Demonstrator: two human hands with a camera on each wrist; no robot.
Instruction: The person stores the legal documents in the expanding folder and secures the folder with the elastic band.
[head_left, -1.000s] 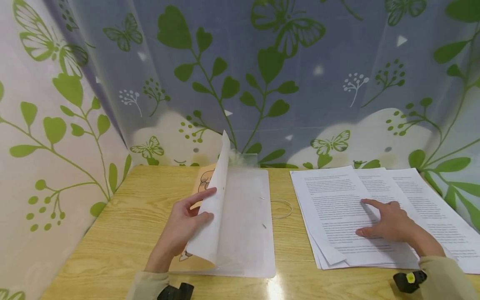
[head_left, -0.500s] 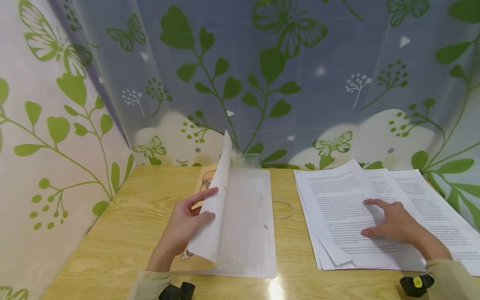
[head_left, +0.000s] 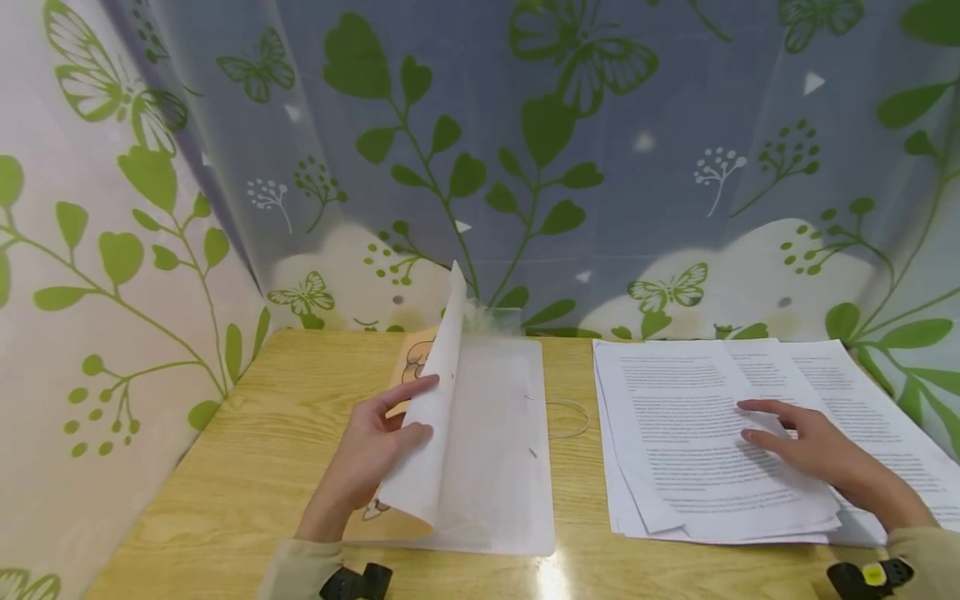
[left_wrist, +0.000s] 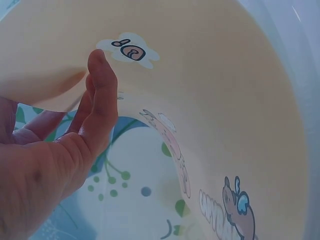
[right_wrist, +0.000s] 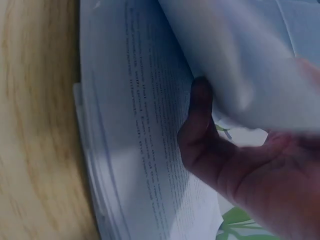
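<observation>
My left hand point(head_left: 375, 442) holds up the cover point(head_left: 427, 433) of a folder between thumb and fingers. Its outside is tan with cartoon prints, its inside white. The left wrist view has the hand point(left_wrist: 75, 135) against the tan side. The white lower part of the folder point(head_left: 495, 450) lies flat, with two small metal pieces near its right edge. My right hand point(head_left: 817, 446) is over a stack of printed papers point(head_left: 675, 433). In the right wrist view its thumb point(right_wrist: 200, 105) meets a raised, curved sheet point(right_wrist: 225, 55), which partly hides the other fingers; it seems pinched between them.
More printed sheets point(head_left: 885, 425) fan out under and right of the stack. A pale cord loop point(head_left: 573, 417) lies beside the folder. Clear plastic point(head_left: 495, 321) sits at the wooden table's point(head_left: 255, 433) back edge, before a patterned curtain point(head_left: 450, 167).
My right hand has moved right and its thumb and index finger have drawn closer. The top sheet's far corner rose, then came down again. My left hand keeps its hold on the cover.
</observation>
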